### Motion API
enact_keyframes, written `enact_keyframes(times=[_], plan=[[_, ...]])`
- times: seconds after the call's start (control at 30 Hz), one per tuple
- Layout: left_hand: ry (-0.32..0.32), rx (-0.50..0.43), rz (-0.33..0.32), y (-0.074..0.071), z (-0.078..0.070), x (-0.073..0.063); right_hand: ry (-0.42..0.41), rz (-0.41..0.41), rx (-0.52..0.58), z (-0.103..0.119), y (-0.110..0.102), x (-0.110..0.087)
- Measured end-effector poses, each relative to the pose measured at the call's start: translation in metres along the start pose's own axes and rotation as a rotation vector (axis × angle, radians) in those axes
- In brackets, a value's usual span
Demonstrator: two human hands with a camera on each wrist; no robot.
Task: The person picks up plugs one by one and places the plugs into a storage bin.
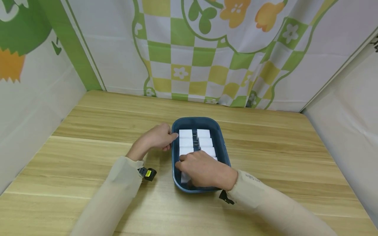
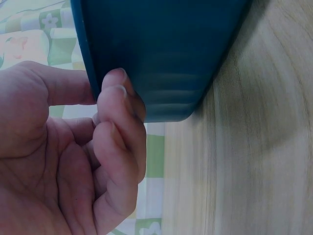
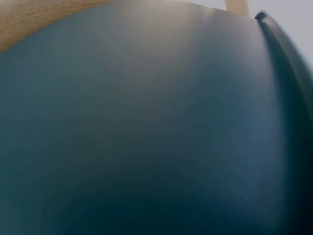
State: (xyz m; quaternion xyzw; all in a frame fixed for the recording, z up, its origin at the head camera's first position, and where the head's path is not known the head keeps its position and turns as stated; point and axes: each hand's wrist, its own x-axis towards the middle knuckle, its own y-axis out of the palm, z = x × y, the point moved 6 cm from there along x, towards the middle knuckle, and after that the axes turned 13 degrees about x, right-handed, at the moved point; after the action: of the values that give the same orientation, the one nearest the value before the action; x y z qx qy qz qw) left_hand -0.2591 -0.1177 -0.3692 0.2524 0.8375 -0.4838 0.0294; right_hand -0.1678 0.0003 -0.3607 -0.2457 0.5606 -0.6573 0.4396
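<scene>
A dark blue plastic bin (image 1: 225,154) holds several white boxes (image 1: 203,133) set in two columns, with a narrow dark gap between them. At the bin's left side, my left hand (image 1: 157,137) pinches the rim, thumb over the edge and fingers curled against the outer wall; the left wrist view shows this hand (image 2: 93,147) close up. Inside the near part of the bin, my right hand (image 1: 203,167) has its fingers curled round a white box (image 1: 185,178) in the left column. Most of that box and some fingertips are hidden. Only the bin's wall (image 3: 146,122) fills the right wrist view.
The bin stands on a light wooden table (image 1: 283,157). Behind the table hangs a curtain (image 1: 183,59) with green and yellow checks and flowers. Pale cloth walls (image 1: 38,98) close off both sides.
</scene>
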Motion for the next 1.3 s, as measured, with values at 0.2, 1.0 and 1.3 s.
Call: enact_keyframes(times=[0.2, 1.0, 1.3], plan=[[-0.005, -0.002, -0.001, 0.0, 0.0, -0.001, -0.016, -0.013, -0.009, 0.001, -0.001, 0.0], [-0.01, 0.001, -0.012, -0.001, 0.0, -0.001, 0.181, -0.044, 0.157, -0.035, -0.009, -0.036], [-0.022, -0.013, -0.003, 0.0, 0.0, 0.0, 0.152, -0.038, 0.156, -0.03, -0.005, -0.031]])
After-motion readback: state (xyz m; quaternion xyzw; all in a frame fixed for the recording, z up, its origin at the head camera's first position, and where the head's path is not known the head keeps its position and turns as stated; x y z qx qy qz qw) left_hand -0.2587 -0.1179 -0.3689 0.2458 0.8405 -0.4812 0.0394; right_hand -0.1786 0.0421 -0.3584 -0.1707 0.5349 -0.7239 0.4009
